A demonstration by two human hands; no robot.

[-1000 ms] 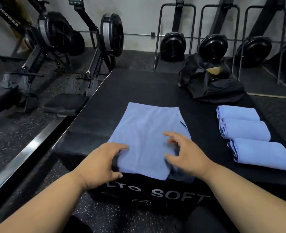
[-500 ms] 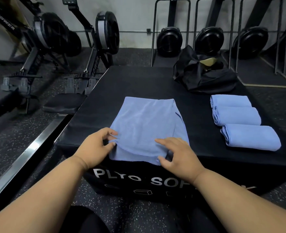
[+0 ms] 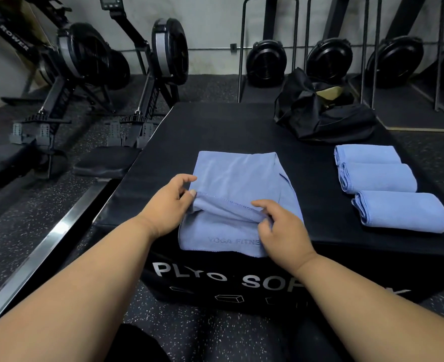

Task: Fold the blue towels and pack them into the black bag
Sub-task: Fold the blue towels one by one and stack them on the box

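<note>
A half-folded blue towel (image 3: pixel 237 178) lies on the near part of the black plyo box (image 3: pixel 231 126). My left hand (image 3: pixel 167 205) pinches its near hem at the left corner, and my right hand (image 3: pixel 281 231) pinches the same hem at the right. The hem is lifted and turned away from me, and a lower layer printed with faint lettering shows beneath. Three folded blue towels (image 3: pixel 377 177) lie in a row on the right of the box. The black bag (image 3: pixel 320 116) sits crumpled and open at the far right corner.
Rowing machines (image 3: pixel 90 74) stand on the floor to the left. Racked black fan units in metal frames (image 3: pixel 327 58) line the back wall. A metal rail (image 3: pixel 40 252) runs along the floor at the left. The box's front edge is close to my legs.
Both hands have gripped the towel's near hem and lifted it off the box, carrying it away from me over the lower layer. The camera view has shifted slightly.
</note>
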